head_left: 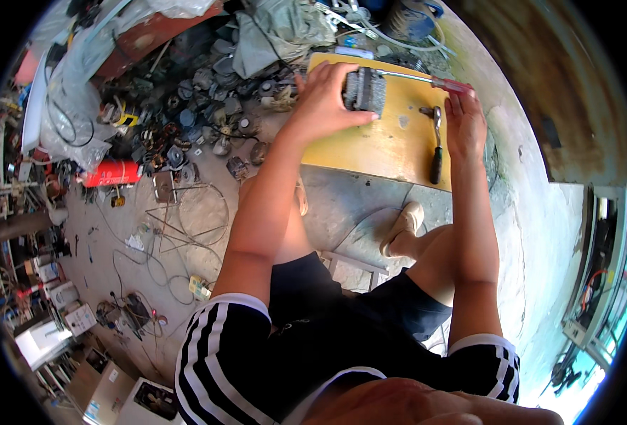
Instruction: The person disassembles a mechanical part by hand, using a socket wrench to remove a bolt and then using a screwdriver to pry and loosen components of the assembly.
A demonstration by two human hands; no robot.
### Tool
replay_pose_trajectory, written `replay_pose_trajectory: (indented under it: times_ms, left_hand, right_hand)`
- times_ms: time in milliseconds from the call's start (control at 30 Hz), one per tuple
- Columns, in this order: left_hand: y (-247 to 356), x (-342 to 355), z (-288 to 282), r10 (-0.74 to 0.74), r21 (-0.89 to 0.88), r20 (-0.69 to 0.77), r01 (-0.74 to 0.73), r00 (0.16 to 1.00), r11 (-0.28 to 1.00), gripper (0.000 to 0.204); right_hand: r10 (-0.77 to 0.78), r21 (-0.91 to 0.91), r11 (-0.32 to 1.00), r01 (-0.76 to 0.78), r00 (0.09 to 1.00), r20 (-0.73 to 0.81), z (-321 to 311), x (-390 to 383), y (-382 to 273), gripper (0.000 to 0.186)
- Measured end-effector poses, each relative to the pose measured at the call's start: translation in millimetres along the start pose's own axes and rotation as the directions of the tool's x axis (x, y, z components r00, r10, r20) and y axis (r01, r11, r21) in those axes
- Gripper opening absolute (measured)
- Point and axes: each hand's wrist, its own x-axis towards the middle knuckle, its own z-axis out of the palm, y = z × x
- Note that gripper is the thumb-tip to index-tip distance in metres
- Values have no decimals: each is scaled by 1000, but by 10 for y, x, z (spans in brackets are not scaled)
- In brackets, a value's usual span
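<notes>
One seemingly heavy, rigid grey block, best held side-on, is clasped left of the ratchet by the left hand, a screwdriver pinched by the right hand.

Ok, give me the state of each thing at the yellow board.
Board, worn in patches
Grey block, gripped in the left hand
Screwdriver, held in the right hand, shaft toward the block, tip contact unclear
Ratchet, lying unheld on the board
</notes>
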Motion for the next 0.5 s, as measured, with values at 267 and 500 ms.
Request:
replay_pose_trajectory:
  times_ms: [267,500]
  left_hand:
    - [-56,-5,40,-8,-81,-5,8,1000,997,92]
    - [-10,-29,4,-35,-38,37,36,999,999,94]
  right_hand:
    - [85,-51,995,-87,996,-40,35,-58,-72,26]
    - [22,-80,996,-27,998,-63,153,-170,-107,45]
